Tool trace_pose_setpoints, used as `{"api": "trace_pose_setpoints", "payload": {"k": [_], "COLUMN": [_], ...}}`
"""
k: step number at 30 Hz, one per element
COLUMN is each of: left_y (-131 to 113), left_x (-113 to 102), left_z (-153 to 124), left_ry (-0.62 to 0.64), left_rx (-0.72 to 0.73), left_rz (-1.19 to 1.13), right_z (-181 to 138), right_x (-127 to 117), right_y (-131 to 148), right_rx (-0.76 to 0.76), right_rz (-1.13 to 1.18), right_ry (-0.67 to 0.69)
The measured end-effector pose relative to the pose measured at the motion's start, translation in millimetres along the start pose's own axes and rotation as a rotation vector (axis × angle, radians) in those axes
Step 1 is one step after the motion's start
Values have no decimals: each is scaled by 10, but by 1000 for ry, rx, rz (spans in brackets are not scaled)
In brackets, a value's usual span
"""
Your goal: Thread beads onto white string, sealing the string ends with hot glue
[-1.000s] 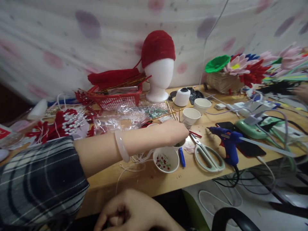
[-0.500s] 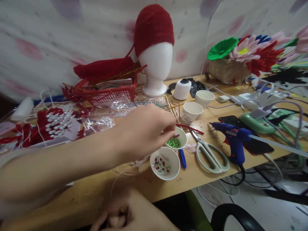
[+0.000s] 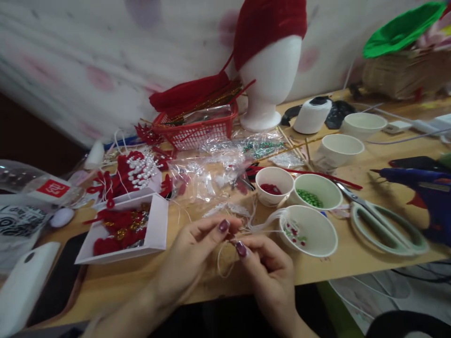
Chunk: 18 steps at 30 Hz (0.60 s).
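Observation:
My left hand (image 3: pixel 188 256) and my right hand (image 3: pixel 271 277) meet above the front of the table, thumbs and fingers pinched close together. Between them they hold a thin pale thread (image 3: pixel 219 264), which hangs in a small loop under the fingertips. Whether a bead sits between the fingers is too small to tell. Pale strands run right from the hands to a white cup (image 3: pixel 326 241) with red, green and white beads in it. Behind it stand a cup of green beads (image 3: pixel 310 198) and a smaller cup of red beads (image 3: pixel 270 188).
Scissors (image 3: pixel 384 225) and a blue glue gun (image 3: pixel 419 180) lie at right. A white box (image 3: pixel 158 225) with red and gold ornaments sits left, beside a dark phone (image 3: pixel 61 277). Behind are plastic bags (image 3: pixel 200 176), a red basket (image 3: pixel 200 134) and a white mannequin head (image 3: pixel 273 75).
My left hand has come back from the cup of green beads to my right hand. My right hand has risen into fuller view. The view has shifted left and closer.

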<state>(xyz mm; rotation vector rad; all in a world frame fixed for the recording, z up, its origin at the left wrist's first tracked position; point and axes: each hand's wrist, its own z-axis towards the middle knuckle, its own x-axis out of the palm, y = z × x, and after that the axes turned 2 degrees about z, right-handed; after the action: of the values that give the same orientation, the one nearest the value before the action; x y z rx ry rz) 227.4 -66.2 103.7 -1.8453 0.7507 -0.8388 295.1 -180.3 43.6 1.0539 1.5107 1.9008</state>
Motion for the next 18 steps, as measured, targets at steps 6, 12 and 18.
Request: {"api": "trace_pose_setpoints", "payload": {"k": [6,12,18], "left_y": [166,183,174], "left_x": [-41,-108,-114], "left_z": [15,-4,12], "left_ry": [111,162,165], "left_rx": [-191,-271,-358], "left_rz": [-401,-475,-475], "right_z": [-33,-33,-3], "right_x": [54,99,96], "right_y": [4,24,40], "right_rx": [19,108,143], "right_rz": [-122,-86,22], "right_ry": [22,35,100]}}
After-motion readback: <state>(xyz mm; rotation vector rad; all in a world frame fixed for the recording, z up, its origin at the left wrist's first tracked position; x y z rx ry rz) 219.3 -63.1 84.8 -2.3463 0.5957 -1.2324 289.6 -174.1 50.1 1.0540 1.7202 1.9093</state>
